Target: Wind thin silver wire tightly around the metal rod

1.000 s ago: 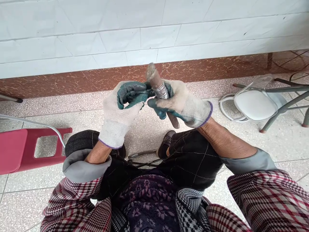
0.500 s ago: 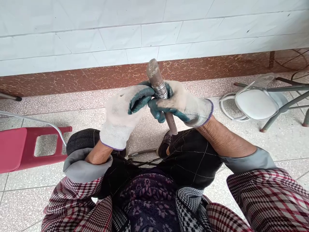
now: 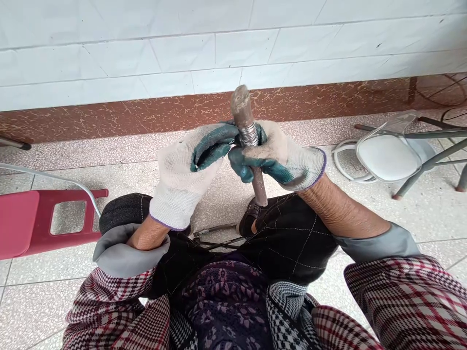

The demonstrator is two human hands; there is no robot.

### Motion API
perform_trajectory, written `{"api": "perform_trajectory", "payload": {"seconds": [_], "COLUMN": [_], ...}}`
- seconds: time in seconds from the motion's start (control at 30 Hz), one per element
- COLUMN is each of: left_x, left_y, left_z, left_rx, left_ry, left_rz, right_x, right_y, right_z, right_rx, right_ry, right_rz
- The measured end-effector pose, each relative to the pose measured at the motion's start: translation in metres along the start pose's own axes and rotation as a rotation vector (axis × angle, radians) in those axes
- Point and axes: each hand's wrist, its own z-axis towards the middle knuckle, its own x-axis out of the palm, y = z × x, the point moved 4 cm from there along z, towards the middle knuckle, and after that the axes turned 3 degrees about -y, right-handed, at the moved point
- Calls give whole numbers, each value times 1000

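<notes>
I sit with both gloved hands raised over my knees. My right hand (image 3: 279, 158) is closed round a rusty brown metal rod (image 3: 242, 109) that stands nearly upright, its lower end near my right knee. A band of shiny wire coils (image 3: 250, 134) wraps the rod just above that fist. My left hand (image 3: 189, 167), in a white glove with green fingertips, has its fingers curled and pinched against the coil from the left. What it pinches is hidden, probably the wire's end.
A red plastic stool (image 3: 32, 221) with a grey wire (image 3: 54, 179) over it stands at left. At right a white-seated chair (image 3: 388, 155) on metal legs has loops of white wire (image 3: 341, 163) beside it. Thin metal rods (image 3: 215, 231) lie on the floor between my feet. The tiled wall is close ahead.
The rod has swung more upright and shifted slightly right. My left hand turned from palm-showing to back-showing, its fingers moving in against the coil. My right hand kept its grip.
</notes>
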Motion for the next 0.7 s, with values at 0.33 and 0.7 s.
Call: {"api": "perform_trajectory", "payload": {"seconds": [0.33,0.7], "left_x": [-1,3], "left_y": [1,1], "left_z": [0,1], "left_rx": [-19,-193], "left_ry": [-5,34], "left_rz": [-55,-85], "right_x": [-1,-5], "right_y": [-4,8], "right_z": [3,-4], "right_rx": [14,-113], "right_ry": [-8,-245], "right_rz": [-75,-61]}}
